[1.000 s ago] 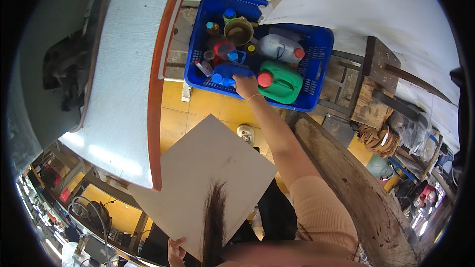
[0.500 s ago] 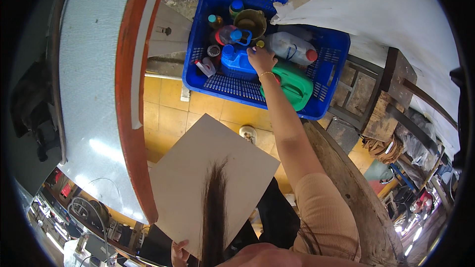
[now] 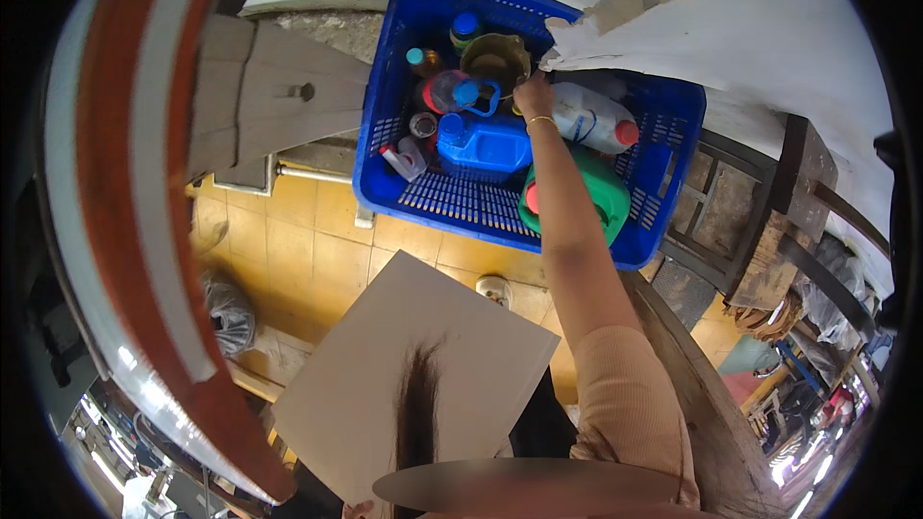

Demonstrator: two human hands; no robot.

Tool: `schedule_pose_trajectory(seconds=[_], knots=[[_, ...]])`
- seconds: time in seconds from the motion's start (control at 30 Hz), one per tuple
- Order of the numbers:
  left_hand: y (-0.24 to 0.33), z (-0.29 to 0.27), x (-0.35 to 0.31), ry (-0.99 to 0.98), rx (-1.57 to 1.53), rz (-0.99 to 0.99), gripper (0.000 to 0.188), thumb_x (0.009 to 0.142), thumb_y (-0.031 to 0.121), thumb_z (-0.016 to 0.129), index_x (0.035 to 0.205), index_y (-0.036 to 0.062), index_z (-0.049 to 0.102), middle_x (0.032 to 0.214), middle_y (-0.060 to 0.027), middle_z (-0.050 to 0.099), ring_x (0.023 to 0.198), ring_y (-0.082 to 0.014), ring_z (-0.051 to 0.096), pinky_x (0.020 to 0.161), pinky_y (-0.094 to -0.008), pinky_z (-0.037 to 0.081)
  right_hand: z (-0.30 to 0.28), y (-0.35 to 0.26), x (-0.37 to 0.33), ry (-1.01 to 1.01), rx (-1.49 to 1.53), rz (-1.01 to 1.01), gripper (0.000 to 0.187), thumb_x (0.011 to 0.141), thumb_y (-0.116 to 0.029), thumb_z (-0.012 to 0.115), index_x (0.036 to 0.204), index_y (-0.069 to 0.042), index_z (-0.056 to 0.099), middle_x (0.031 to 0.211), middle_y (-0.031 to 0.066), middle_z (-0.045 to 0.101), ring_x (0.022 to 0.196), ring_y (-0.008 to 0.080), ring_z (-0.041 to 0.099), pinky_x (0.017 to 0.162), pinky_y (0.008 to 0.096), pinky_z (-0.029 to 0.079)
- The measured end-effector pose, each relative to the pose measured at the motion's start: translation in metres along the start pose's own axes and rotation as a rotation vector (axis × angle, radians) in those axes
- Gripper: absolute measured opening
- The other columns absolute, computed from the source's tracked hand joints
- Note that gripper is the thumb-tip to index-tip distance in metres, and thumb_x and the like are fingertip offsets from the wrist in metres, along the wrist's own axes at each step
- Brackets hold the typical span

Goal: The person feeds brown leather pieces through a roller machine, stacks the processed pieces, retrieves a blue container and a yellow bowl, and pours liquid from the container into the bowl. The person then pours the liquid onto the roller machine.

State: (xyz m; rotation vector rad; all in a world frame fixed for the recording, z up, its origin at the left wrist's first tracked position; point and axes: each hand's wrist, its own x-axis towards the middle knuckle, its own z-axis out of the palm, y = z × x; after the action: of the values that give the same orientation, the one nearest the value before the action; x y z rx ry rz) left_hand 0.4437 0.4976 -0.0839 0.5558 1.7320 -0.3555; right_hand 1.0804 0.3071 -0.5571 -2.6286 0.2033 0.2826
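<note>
A pale square board [image 3: 413, 356] slants in front of me, and my left hand [image 3: 358, 509] grips its lower edge; only a little of that hand shows. My right arm reaches into a blue plastic basket [image 3: 452, 194]. There my right hand [image 3: 535, 96] is closed beside the rim of an olive-coloured pot [image 3: 495, 60]; what its fingers hold is hidden. Right of the hand lies a clear jug [image 3: 588, 120] with a red cap. Left of it are a blue jug [image 3: 486, 146] and a clear bottle [image 3: 442, 92] with a blue cap. Under my forearm sits a green jug [image 3: 601, 194].
More small bottles [image 3: 423, 61] fill the basket's left side. An orange-edged tabletop [image 3: 144, 183] curves along the left. A rough wooden plank [image 3: 697, 375] runs beside my right arm, and a wooden stool [image 3: 769, 231] stands at the right. Yellow tiles [image 3: 288, 240] cover the floor.
My right hand has moved farther into the basket and slightly right, from near the blue jug to beside the pot's rim. The view has shifted; the board stays in my left hand.
</note>
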Motion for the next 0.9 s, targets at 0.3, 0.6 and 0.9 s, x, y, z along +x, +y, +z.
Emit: schedule_pose_trajectory(seconds=[0.3, 0.6, 0.9], knots=[[0.01, 0.01, 0.013, 0.028, 0.053, -0.026, 0.057, 0.073, 0.001, 0.065, 0.127, -0.0007, 0.045, 0.111, -0.0121, 0.057, 0.106, -0.0287, 0.054, 0.089, -0.0429, 0.047, 0.011, 0.002, 0.017, -0.192, -0.057, 0.257, 0.041, 0.078, -0.029, 0.067, 0.11, -0.006, 0.055, 0.108, 0.02, 0.065, 0.1, 0.035, 0.064, 0.086, 0.043, 0.052], [0.005, -0.008, -0.004, -0.011, 0.065, -0.007, 0.055, 0.075, 0.001, 0.065, 0.126, -0.0003, 0.046, 0.11, -0.0113, 0.057, 0.106, -0.0281, 0.054, 0.088, -0.0421, 0.048, -0.08, 0.012, 0.008, -0.065, 0.455, 0.27, 0.036, 0.082, -0.022, 0.06, 0.106, 0.0, 0.044, 0.086, 0.0268, 0.065, 0.076, 0.0398, 0.066, 0.073, 0.0454, 0.055], [-0.008, -0.057, -0.047, -0.085, 0.11, 0.067, 0.053, 0.076, 0.001, 0.064, 0.126, 0.0002, 0.046, 0.109, -0.0105, 0.058, 0.106, -0.0275, 0.054, 0.088, -0.0414, 0.048, -0.182, 0.043, -0.082, -0.04, 1.192, 0.298, 0.032, 0.087, -0.012, 0.059, 0.105, 0.004, 0.037, 0.105, 0.0223, 0.055, 0.083, 0.0316, 0.065, 0.061, 0.0438, 0.06]])
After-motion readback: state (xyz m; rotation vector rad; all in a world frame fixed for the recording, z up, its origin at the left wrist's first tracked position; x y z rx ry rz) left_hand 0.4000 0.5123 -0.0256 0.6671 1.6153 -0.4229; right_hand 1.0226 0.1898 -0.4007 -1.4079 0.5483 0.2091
